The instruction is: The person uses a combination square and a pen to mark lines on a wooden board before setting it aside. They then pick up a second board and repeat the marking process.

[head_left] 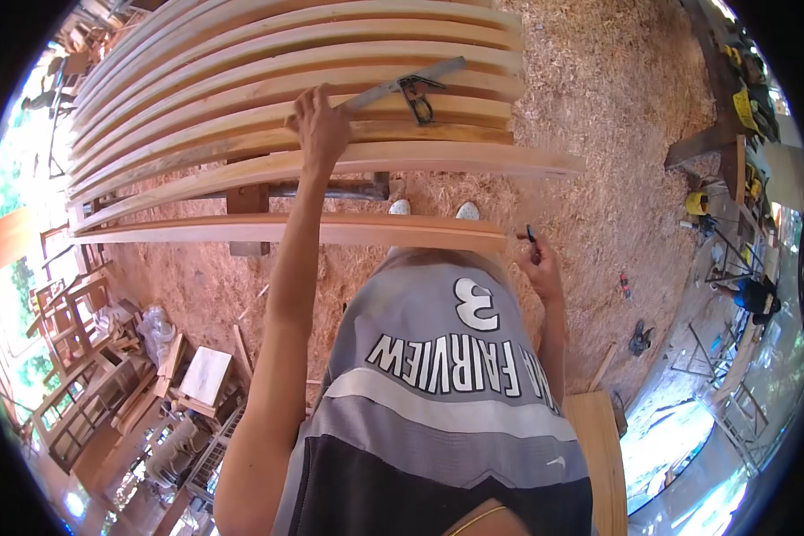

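Observation:
Over the row of long wooden boards [268,87], my left hand [320,125] has its fingers curled at the near end of a metal combination square [375,91]. The square lies slanted across several boards, its dark head toward the right. Nearer my body, a separate board [330,230] runs from the left to just in front of my waist. My right hand [541,266] is beside that board's right end, fingers closed round a small dark marking tool, perhaps a pen [531,234].
Wood shavings [598,125] cover the floor. Wooden frames [80,357] and offcuts are piled at lower left. A plank [597,464] stands near my right side. At far right are yellow tools [699,204] and another person [757,297].

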